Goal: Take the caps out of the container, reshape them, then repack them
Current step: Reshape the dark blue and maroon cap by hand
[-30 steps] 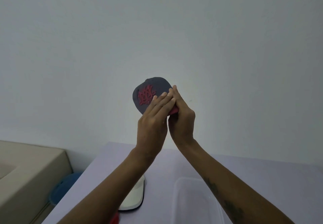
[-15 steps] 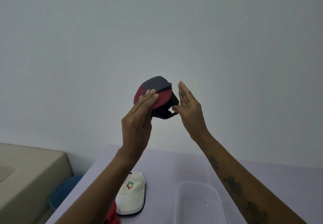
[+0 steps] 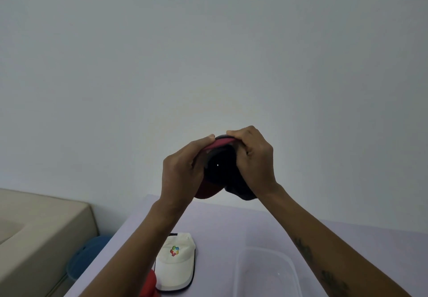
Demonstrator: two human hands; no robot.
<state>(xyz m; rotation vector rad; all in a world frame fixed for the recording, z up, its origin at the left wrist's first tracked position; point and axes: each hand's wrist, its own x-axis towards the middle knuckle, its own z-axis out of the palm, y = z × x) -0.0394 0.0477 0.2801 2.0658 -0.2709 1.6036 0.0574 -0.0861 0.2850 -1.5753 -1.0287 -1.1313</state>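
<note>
**Cap held in both hands**

The left hand point(image 3: 183, 174) and right hand point(image 3: 252, 160) gripped the dark cap point(image 3: 220, 169) by its sides, raised above the table point(image 3: 231, 227). Below lay a white cap point(image 3: 177, 262) beside the clear container point(image 3: 266, 273).

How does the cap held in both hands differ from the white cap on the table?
The dark cap is dark with a red brim; the white cap is white with a multicoloured logo. The dark cap is held up, gripped by the left hand and right hand; the white cap lies untouched on the table. Both are outside the clear container.
</note>
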